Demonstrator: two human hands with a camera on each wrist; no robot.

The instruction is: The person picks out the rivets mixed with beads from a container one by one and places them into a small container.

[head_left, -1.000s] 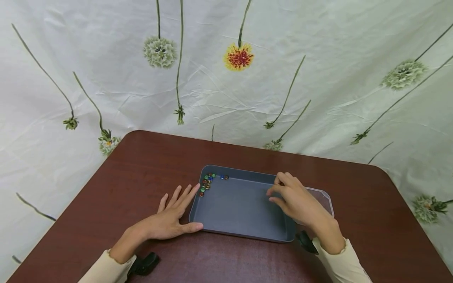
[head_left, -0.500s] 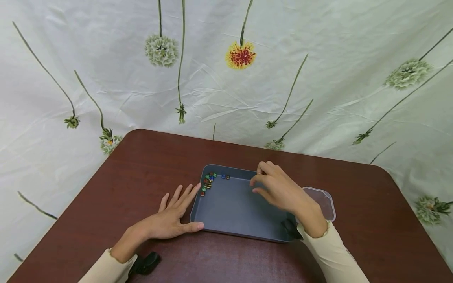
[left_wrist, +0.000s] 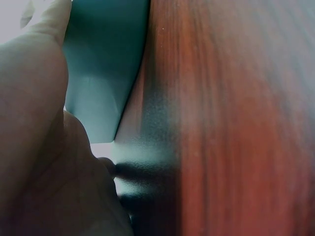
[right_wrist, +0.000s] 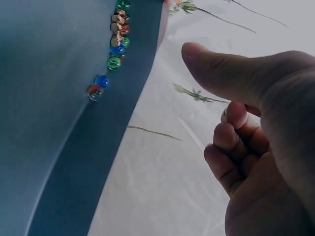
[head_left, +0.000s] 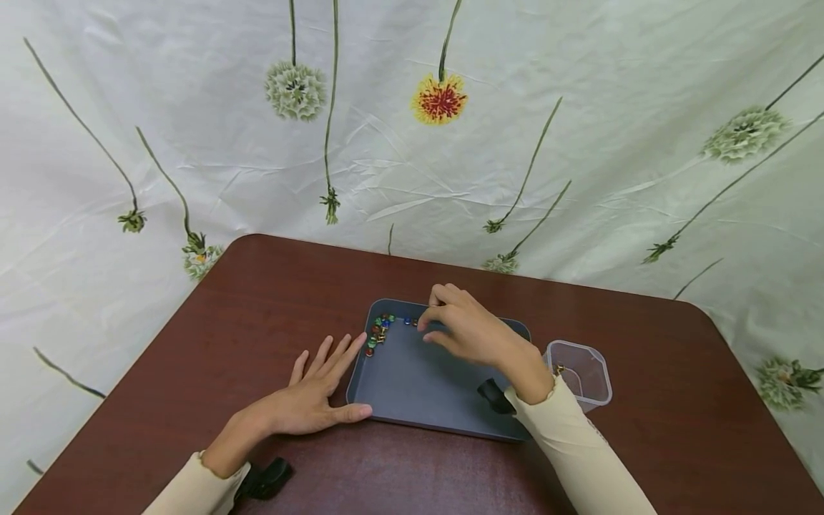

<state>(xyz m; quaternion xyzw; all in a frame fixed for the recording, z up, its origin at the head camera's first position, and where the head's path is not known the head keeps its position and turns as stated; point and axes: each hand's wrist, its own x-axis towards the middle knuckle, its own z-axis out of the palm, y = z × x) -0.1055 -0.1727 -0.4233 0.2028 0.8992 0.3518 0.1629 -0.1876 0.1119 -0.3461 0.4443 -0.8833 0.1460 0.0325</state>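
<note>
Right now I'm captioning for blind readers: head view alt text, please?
Bare right hand over a shallow, grey rectangular tray with multicoloured glass marbles near its far left corner; spread left hand touching the tray's edge; clear plastic tub to the right.

Slate-blue on the tray under the right hand; green, blue, red in glass marbles near the left hand.

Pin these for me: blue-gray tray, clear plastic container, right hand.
Blue-gray tray (head_left: 412, 383): head view, bare floor.
Clear plastic container (head_left: 587, 366): head view, bare inner surface.
Right hand (head_left: 473, 330): head view, back of the hand.
</note>
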